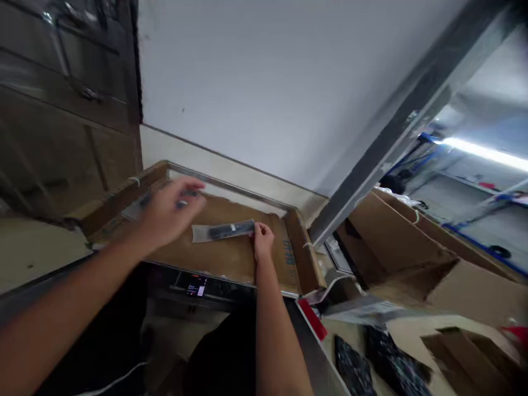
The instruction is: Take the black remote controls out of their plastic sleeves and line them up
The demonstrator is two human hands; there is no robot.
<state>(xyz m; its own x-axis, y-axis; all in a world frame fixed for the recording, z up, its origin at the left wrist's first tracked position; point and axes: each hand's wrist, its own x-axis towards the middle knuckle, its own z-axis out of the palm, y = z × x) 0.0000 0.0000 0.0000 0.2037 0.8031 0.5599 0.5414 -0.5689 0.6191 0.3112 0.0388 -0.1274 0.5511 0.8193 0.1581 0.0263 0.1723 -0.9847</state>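
Observation:
A clear plastic bag (223,231) with a long dark part inside lies on a cardboard-lined work surface (223,258). My right hand (262,240) pinches the bag's right end, fingers closed on it. My left hand (170,212) hovers blurred over the left of the cardboard, fingers spread, above another bagged item (136,208) by the far left edge; whether it touches that item I cannot tell.
Cardboard side walls (305,253) rim the surface. A small lit display (196,287) sits on the machine's front edge. Open cardboard boxes (412,247) and dark packed parts (371,363) stand at the right. A white wall is behind, a dark cabinet (61,110) at the left.

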